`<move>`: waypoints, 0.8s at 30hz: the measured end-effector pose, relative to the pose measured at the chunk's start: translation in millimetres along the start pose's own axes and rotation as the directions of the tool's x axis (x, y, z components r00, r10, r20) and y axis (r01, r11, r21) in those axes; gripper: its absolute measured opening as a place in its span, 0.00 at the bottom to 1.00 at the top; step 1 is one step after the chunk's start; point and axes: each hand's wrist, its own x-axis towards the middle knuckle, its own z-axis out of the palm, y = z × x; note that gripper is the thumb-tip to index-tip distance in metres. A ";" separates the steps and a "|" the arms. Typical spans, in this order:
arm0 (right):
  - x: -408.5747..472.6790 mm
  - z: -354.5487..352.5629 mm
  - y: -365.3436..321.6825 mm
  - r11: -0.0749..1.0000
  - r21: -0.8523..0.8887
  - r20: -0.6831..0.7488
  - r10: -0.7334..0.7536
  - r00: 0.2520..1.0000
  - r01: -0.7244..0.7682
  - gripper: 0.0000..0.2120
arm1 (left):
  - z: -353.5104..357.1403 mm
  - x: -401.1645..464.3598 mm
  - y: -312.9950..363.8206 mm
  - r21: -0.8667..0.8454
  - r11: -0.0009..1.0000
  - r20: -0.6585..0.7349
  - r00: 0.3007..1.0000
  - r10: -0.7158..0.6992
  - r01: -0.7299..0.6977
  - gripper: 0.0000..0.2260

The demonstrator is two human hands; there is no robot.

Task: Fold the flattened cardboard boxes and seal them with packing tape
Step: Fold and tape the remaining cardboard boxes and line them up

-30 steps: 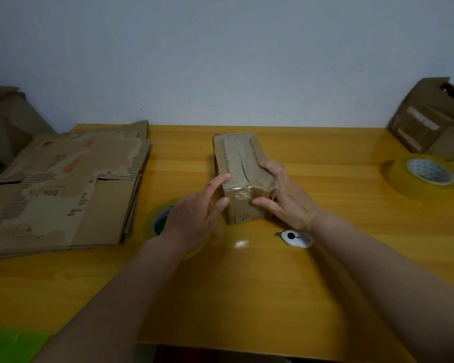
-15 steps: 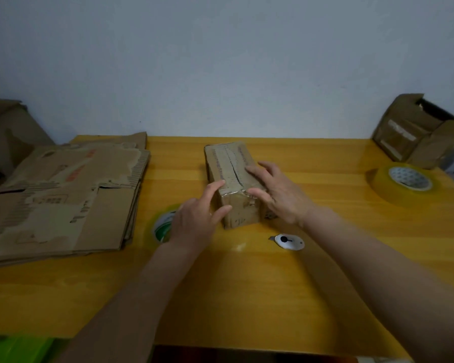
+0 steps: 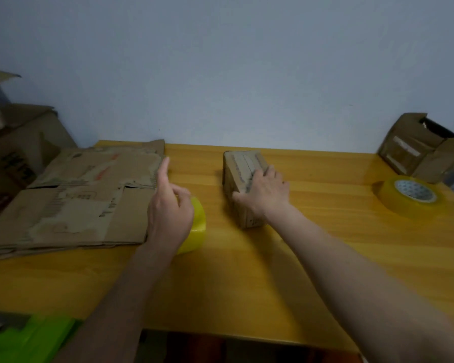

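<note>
I saw a dim, evenly lit scene with a bluish cast. Both hands (image 3: 168,213) were smeared by motion blur. Soft shadows lay under the forearms on the counter (image 3: 325,258), whose back edge bowed with wide-angle distortion.

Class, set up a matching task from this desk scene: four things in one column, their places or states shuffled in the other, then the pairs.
1. small taped cardboard box
2. stack of flattened cardboard boxes
3. yellow tape roll by the left hand
4. open brown cardboard box

A. far right corner
B. under the right hand
C. left side of the table
D. partly hidden by a wrist

Pairs: 1-B, 2-C, 3-D, 4-A
</note>
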 end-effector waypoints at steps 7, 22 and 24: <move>17.0 -39.8 29.4 0.885 -0.006 0.430 -0.419 0.800 0.466 0.35 | -17.9 -6.7 0.6 -0.094 0.994 -0.021 0.998 -0.053 0.050 0.33; -26.7 -2.6 -20.7 0.930 -0.194 0.118 -0.295 0.948 0.313 0.32 | -27.5 -25.5 5.1 -0.193 0.981 -0.001 1.000 -0.016 0.015 0.36; -23.5 -8.6 -13.6 0.902 -0.124 0.126 -0.399 0.908 0.413 0.23 | -31.3 -27.0 5.4 -0.224 0.974 0.001 1.000 -0.031 0.031 0.36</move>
